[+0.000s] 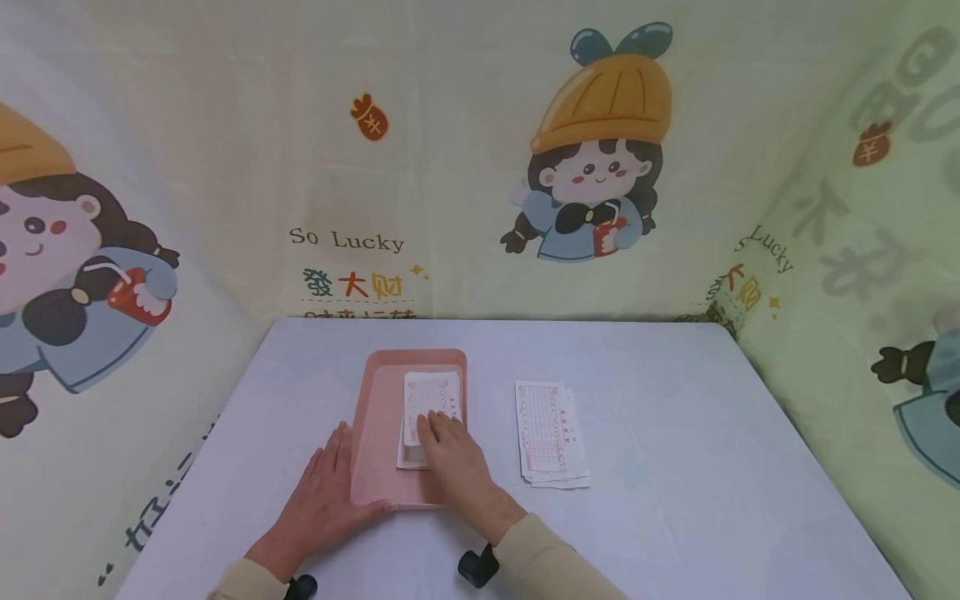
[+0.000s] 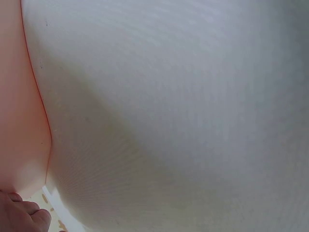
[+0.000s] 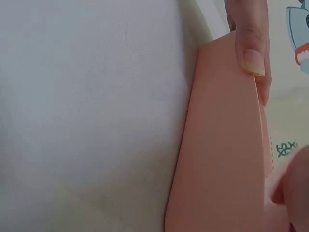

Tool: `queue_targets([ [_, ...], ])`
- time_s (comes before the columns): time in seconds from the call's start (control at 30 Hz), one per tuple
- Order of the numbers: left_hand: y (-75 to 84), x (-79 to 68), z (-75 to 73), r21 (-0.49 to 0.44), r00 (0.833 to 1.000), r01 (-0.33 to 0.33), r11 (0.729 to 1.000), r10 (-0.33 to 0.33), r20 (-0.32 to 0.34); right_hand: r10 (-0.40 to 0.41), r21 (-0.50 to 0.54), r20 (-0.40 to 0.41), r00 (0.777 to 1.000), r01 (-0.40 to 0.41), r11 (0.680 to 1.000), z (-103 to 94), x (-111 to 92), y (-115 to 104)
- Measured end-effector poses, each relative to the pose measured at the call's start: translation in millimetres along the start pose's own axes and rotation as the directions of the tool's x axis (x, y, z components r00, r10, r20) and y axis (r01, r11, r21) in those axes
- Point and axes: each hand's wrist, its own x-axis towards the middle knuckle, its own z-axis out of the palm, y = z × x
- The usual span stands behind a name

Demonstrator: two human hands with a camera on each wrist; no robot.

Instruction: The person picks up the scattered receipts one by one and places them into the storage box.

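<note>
A pink tray [image 1: 375, 467] lies on the white table, with a stack of white paper forms [image 1: 431, 392] printed in red inside it. My right hand [image 1: 457, 462] rests on the lower part of this stack, its fingertips together on the paper. At the tray's left side is my left hand [image 1: 326, 492], fingers straight along the edge and thumb reaching to the near corner. In the right wrist view a thumb [image 3: 253, 60] touches the tray's wall [image 3: 217, 135]. The left wrist view catches the tray [image 2: 21, 96] at its left edge.
To the right of the tray, a second stack of red-printed forms [image 1: 551, 433] lies slightly fanned on the white table [image 1: 675, 417]. Behind the table hangs a cartoon-printed cloth [image 1: 450, 183], which also covers both sides.
</note>
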Motion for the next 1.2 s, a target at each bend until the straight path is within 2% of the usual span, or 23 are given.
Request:
queue_targets([
  [0.17, -0.7, 0.2, 1.4, 0.010, 1.000, -0.006, 1.000, 0.006, -0.001, 0.035, 0.086, 0.120, 0.992, -0.046, 0.995, -2.8, -1.3, -1.9],
  [0.33, -2.0, 0.0, 3.0, 0.014, 1.000, -0.019, 1.000, 0.019, -0.022, 0.033, 0.149, 0.144, 0.989, -0.054, 0.987, -6.2, -6.5, 1.5],
  [0.57, -2.4, -1.3, 3.8, 0.003, 0.999, -0.022, 1.000, 0.022, -0.031, 0.033, 0.190, 0.078, 0.996, -0.047, 0.981, -15.0, -15.7, 13.2],
  [0.77, -1.6, -0.7, 1.0, 0.014, 1.000, -0.017, 1.000, 0.018, -0.026, 0.072, 0.250, 0.048, 0.996, -0.082, 0.965, -22.5, -24.4, 27.1],
  [0.93, -1.0, -1.8, -1.5, 0.007, 1.000, -0.008, 1.000, 0.008, -0.008, 0.084, 0.256, 0.050, 0.995, -0.094, 0.962, -25.2, -31.8, 36.9],
  [1.2, -0.1, -3.4, -1.0, 0.000, 1.000, -0.013, 1.000, 0.013, -0.016, 0.094, 0.236, -0.035, 0.995, -0.083, 0.968, -27.8, -47.1, 57.1],
])
